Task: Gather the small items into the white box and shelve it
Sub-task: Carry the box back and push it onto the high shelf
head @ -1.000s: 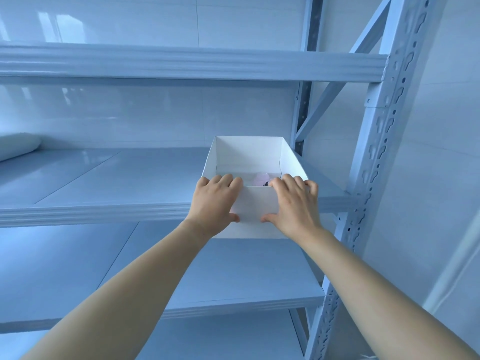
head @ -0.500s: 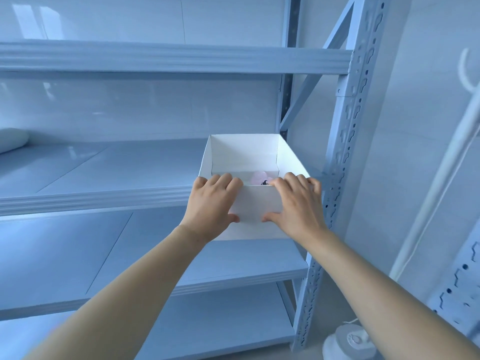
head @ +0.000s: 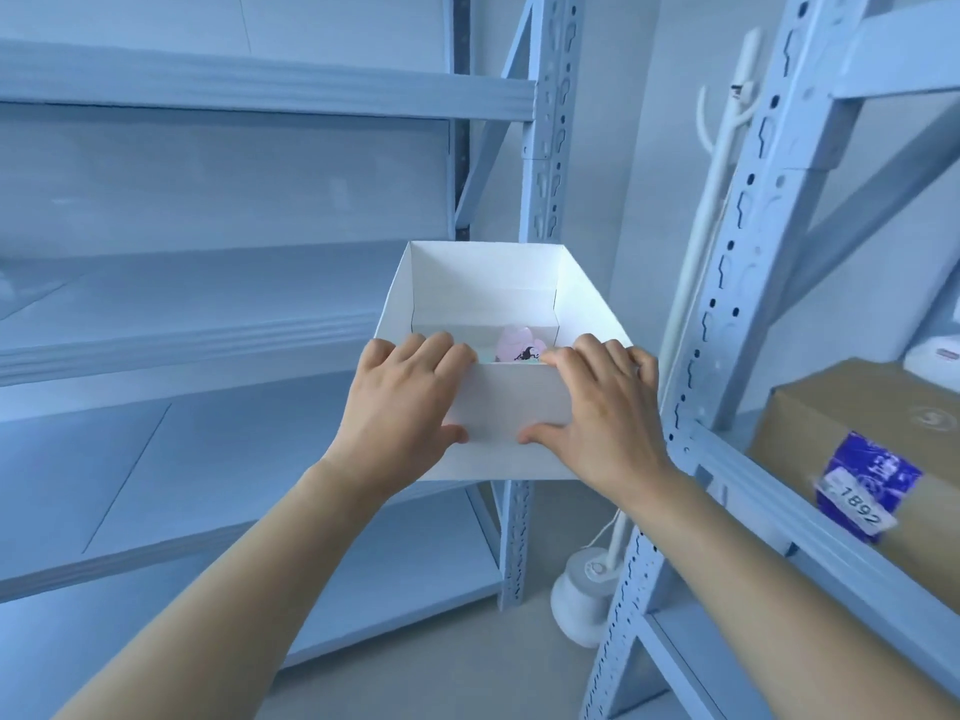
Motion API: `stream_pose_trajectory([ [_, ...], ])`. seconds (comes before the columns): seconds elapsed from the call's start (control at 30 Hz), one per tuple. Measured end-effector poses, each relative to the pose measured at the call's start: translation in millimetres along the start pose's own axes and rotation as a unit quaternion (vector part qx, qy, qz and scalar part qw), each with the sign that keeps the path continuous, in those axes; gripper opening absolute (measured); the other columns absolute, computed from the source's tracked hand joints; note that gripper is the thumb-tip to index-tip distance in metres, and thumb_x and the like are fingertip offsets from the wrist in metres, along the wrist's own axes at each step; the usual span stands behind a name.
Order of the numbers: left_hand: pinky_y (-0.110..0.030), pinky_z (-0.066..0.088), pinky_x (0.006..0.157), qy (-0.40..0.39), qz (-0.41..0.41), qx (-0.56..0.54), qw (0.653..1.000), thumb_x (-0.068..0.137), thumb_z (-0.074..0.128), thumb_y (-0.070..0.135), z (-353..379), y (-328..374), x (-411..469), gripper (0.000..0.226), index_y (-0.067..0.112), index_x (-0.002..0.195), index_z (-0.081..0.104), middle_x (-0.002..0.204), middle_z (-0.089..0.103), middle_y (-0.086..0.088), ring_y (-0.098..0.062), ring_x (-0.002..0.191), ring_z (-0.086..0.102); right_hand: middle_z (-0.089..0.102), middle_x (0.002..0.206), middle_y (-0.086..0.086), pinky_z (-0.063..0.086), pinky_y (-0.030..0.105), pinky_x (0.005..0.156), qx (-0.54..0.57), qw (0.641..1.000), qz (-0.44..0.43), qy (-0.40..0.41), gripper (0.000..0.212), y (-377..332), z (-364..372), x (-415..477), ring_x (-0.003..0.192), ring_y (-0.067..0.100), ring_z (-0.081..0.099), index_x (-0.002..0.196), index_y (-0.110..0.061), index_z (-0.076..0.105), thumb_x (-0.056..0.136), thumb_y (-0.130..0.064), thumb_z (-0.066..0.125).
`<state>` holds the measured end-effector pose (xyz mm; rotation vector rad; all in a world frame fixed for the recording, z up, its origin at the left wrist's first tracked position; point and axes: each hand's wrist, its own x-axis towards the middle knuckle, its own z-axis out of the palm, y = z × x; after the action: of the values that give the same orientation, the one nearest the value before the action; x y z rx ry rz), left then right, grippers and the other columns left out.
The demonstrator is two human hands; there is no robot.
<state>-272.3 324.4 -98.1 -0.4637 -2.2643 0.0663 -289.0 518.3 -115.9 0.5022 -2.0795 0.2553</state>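
I hold the open white box (head: 498, 407) in the air in front of me with both hands. My left hand (head: 402, 402) grips its near wall at the left, fingers hooked over the rim and thumb on the outside. My right hand (head: 602, 407) grips the same wall at the right in the same way. Inside, a pink item (head: 514, 345) with a dark mark shows just past my fingers; the rest of the contents are hidden. The box hangs off the right end of the blue-grey shelf unit (head: 260, 345), in front of its corner post.
The left unit's corner post (head: 543, 163) stands right behind the box. A second rack (head: 737, 283) rises at the right, with a brown carton (head: 857, 428) bearing a purple label on its shelf. A white stand with a round base (head: 587, 589) sits on the floor between the racks.
The box has come off the middle shelf and shifted right, past the corner post, with both hands keeping their grip. The view has swung right, bringing the second rack and carton into sight.
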Motion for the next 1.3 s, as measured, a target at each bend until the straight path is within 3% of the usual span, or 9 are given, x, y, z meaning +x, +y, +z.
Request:
stream_pose_trajectory([
  [0.2, -0.034, 0.031, 0.065, 0.008, 0.033, -0.028, 0.999, 0.036, 0.093, 0.032, -43, 72, -24, 0.068, 0.012, 0.090, 0.056, 0.077, 0.055, -0.001, -0.025, 0.068, 0.054, 0.056, 0.088, -0.002, 0.024, 0.032, 0.079, -0.021, 1.000, 0.016, 0.014, 0.078, 15, -79, -57, 0.083, 0.017, 0.042, 0.099, -0.021, 0.052, 0.036, -0.049, 0.088],
  [0.33, -0.032, 0.022, 0.064, -0.002, 0.058, -0.052, 0.997, 0.036, 0.092, 0.031, -72, 109, -33, 0.068, 0.012, 0.090, 0.056, 0.078, 0.057, -0.002, -0.026, 0.069, 0.055, 0.057, 0.090, -0.003, 0.024, 0.031, 0.080, -0.044, 0.998, 0.035, 0.010, 0.079, 18, -130, -86, 0.085, 0.015, 0.041, 0.100, -0.024, 0.049, 0.036, -0.051, 0.087],
  [0.43, -0.032, 0.027, 0.066, 0.006, 0.077, -0.072, 0.994, 0.036, 0.093, 0.032, -91, 129, -38, 0.068, 0.012, 0.090, 0.057, 0.078, 0.057, -0.001, -0.025, 0.069, 0.055, 0.057, 0.089, -0.003, 0.025, 0.031, 0.080, -0.061, 0.997, 0.052, 0.012, 0.080, 15, -162, -100, 0.085, 0.015, 0.041, 0.101, -0.024, 0.048, 0.036, -0.050, 0.088],
  [0.83, -0.032, 0.018, 0.062, 0.051, 0.175, -0.145, 0.972, 0.033, 0.093, 0.032, -175, 144, -87, 0.069, 0.010, 0.089, 0.058, 0.078, 0.057, -0.003, -0.026, 0.068, 0.055, 0.057, 0.088, 0.001, 0.026, 0.034, 0.081, -0.184, 0.975, 0.124, 0.029, 0.077, -70, -271, -150, 0.084, 0.019, 0.044, 0.099, -0.021, 0.055, 0.035, -0.049, 0.088],
  [0.93, -0.032, 0.019, 0.062, 0.061, 0.200, -0.169, 0.963, 0.032, 0.093, 0.032, -197, 145, -107, 0.070, 0.011, 0.088, 0.057, 0.078, 0.057, -0.003, -0.025, 0.068, 0.054, 0.057, 0.087, 0.000, 0.026, 0.033, 0.081, -0.216, 0.966, 0.143, 0.023, 0.075, -99, -298, -166, 0.082, 0.022, 0.050, 0.098, -0.020, 0.057, 0.036, -0.049, 0.088],
  [1.3, -0.033, 0.020, 0.061, 0.114, 0.310, -0.306, 0.893, 0.034, 0.092, 0.033, -293, 220, -173, 0.068, 0.012, 0.089, 0.057, 0.077, 0.055, -0.002, -0.025, 0.067, 0.053, 0.058, 0.087, 0.001, 0.024, 0.031, 0.080, -0.374, 0.903, 0.212, 0.020, 0.073, -185, -449, -252, 0.084, 0.017, 0.042, 0.098, -0.020, 0.057, 0.040, -0.051, 0.086],
])
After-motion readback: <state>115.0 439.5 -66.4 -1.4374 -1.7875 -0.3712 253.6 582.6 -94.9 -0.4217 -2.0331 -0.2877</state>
